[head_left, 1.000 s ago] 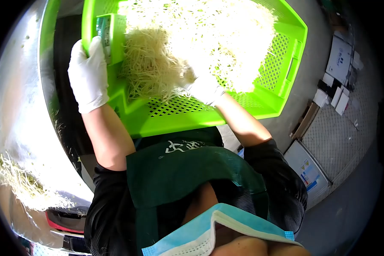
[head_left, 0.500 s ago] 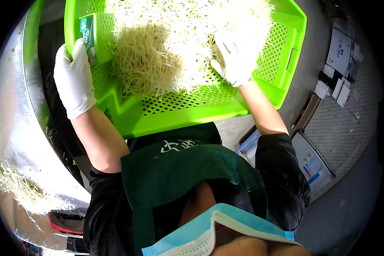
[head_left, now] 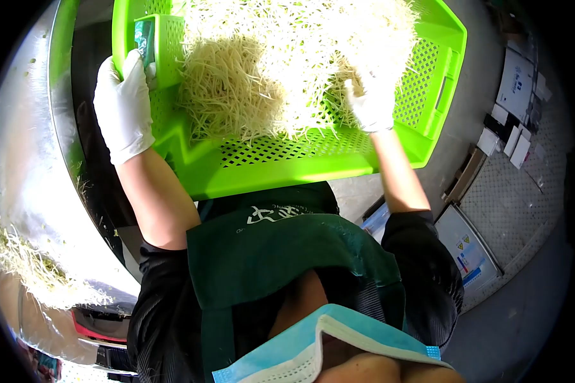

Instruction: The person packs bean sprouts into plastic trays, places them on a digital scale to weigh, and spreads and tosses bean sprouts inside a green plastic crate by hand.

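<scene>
A bright green perforated basket point(head_left: 287, 171) holds a large heap of pale bean sprouts point(head_left: 227, 89), glaring white at the top. My left hand point(head_left: 124, 105), in a white glove, grips the basket's left edge beside a green packet point(head_left: 144, 41) tucked in a side compartment. At the right side of the heap is my right hand point(head_left: 370, 102), also gloved. Its thumb stands apart, while its other fingertips are lost in glare among the sprouts; whether they hold any cannot be made out.
A shiny metal surface point(head_left: 38, 191) curves along the left, with loose sprouts point(head_left: 38, 271) on it. Cartons point(head_left: 514, 80) lie on the floor at right, near a white panel with warning labels point(head_left: 467, 249). A dark green apron point(head_left: 294, 255) hangs below the basket.
The basket and both hands appear slightly farther right in view. My right hand has turned more upright and shifted right against the sprouts. My left hand keeps its grip.
</scene>
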Demonstrator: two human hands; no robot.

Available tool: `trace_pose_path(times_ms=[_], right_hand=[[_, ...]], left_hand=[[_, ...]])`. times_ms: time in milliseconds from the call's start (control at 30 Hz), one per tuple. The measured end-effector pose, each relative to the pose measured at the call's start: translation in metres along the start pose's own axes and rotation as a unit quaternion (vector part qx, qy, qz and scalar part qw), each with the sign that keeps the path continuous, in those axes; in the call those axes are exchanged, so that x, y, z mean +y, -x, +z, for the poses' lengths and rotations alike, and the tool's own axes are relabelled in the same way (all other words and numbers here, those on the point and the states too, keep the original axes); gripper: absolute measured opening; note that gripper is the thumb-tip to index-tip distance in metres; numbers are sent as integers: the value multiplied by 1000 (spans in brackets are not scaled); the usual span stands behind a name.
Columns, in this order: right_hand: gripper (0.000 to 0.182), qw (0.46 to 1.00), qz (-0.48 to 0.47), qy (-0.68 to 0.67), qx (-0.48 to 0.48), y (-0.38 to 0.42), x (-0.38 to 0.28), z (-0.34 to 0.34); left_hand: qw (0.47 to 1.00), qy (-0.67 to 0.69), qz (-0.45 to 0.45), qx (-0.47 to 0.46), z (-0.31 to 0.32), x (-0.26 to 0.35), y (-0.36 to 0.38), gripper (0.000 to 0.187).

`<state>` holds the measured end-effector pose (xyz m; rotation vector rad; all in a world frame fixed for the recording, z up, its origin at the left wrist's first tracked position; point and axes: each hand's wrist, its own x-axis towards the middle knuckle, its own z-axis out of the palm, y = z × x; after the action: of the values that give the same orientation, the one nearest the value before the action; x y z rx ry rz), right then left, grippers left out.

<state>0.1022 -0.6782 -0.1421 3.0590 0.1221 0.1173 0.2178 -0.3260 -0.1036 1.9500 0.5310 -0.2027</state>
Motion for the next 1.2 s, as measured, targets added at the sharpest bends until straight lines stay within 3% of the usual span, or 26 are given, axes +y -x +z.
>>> trace_pose_path(times_ms=[33, 67, 100, 167, 200, 233, 267, 300, 367, 433, 500, 567, 633, 667, 700, 733, 767, 867, 900, 933, 1000, 1033, 1100, 1133, 1167, 1200], right_hand=[[36, 987, 70, -128, -73, 1, -22, -11], [55, 881, 190, -386, -194, 16, -35, 13], [77, 706, 359, -557, -251, 30, -47, 35], [83, 707, 363, -527, -301, -11, -77, 3], [86, 648, 371, -575, -335, -29, -90, -10], [83, 599, 417, -643, -233, -21, -121, 7], [73, 673, 371, -535, -351, -20, -132, 37], [78, 792, 271, -432, -336, -44, -148, -17], [76, 812, 226, -481, -244, -41, -174, -25], [76, 814, 198, -492, -237, -33, -172, -19], [77, 815, 207, -498, -211, -25, -151, -7], [82, 801, 278, -504, -165, -15, -116, 4], [89, 656, 407, -590, -239, -13, -73, 7], [87, 614, 430, -628, -210, -2, -66, 36], [86, 637, 416, -614, -211, -2, -65, 43], [85, 628, 442, -590, -249, -11, -71, 35], [84, 619, 467, -563, -285, -22, -82, 24], [72, 404, 534, -726, -160, -30, -123, 24], [71, 428, 518, -722, -165, -31, -123, 32], [71, 452, 505, -716, -170, -29, -124, 41], [69, 500, 478, -699, -181, -25, -119, 54], [57, 490, 535, -663, -184, -24, -109, 53], [51, 454, 548, -693, -113, -24, -119, 78], [51, 453, 547, -694, -115, -25, -132, 85], [49, 315, 531, -782, -86, -25, -149, 91], [47, 245, 515, -818, -72, -26, -152, 88]], left_hand=[[1000, -3, 3, 0, 0, 0, 0, 25], [1000, -23, -3, 3, 0, -1, -1, 25], [999, -43, -5, 6, 0, -1, -1, 26], [996, -88, 21, 23, -3, -15, -6, 32], [993, -115, 20, 27, -5, -19, -8, 34], [989, -142, 20, 31, -5, -17, -8, 36], [987, -155, 21, 34, -4, -12, -6, 37], [980, -195, 14, 40, -3, -13, -9, 38], [965, -246, 46, 83, -1, -16, -11, 40], [956, -130, 221, 142, 7, 2, 5, 42], [926, -141, 306, 168, 11, 18, 27, 41], [903, -159, 395, 53, 14, 27, 54, 41], [938, -197, 281, -38, 29, 23, 89, 47], [969, -151, 196, -26, 44, 6, 94, 50], [995, -58, 83, -22, 57, -33, 83, 51], [998, -50, 10, 25, 70, -42, 79, 51], [998, -10, -60, 4, 76, -44, 73, 55], [981, 1, -195, 4, 92, -107, 19, 65], [965, -23, -262, 15, 94, -123, 4, 70], [957, -164, -241, 12, 94, -87, 18, 81], [943, -226, -242, 24, 95, -72, 19, 82], [926, -288, -243, 31, 94, -66, 18, 82], [900, -357, -251, -11, 92, -62, 17, 88], [903, -363, -225, 38, 98, -67, 18, 86], [904, -368, -199, 86, 104, -73, 21, 84], [901, -370, -197, 111, 109, -88, 19, 81]])
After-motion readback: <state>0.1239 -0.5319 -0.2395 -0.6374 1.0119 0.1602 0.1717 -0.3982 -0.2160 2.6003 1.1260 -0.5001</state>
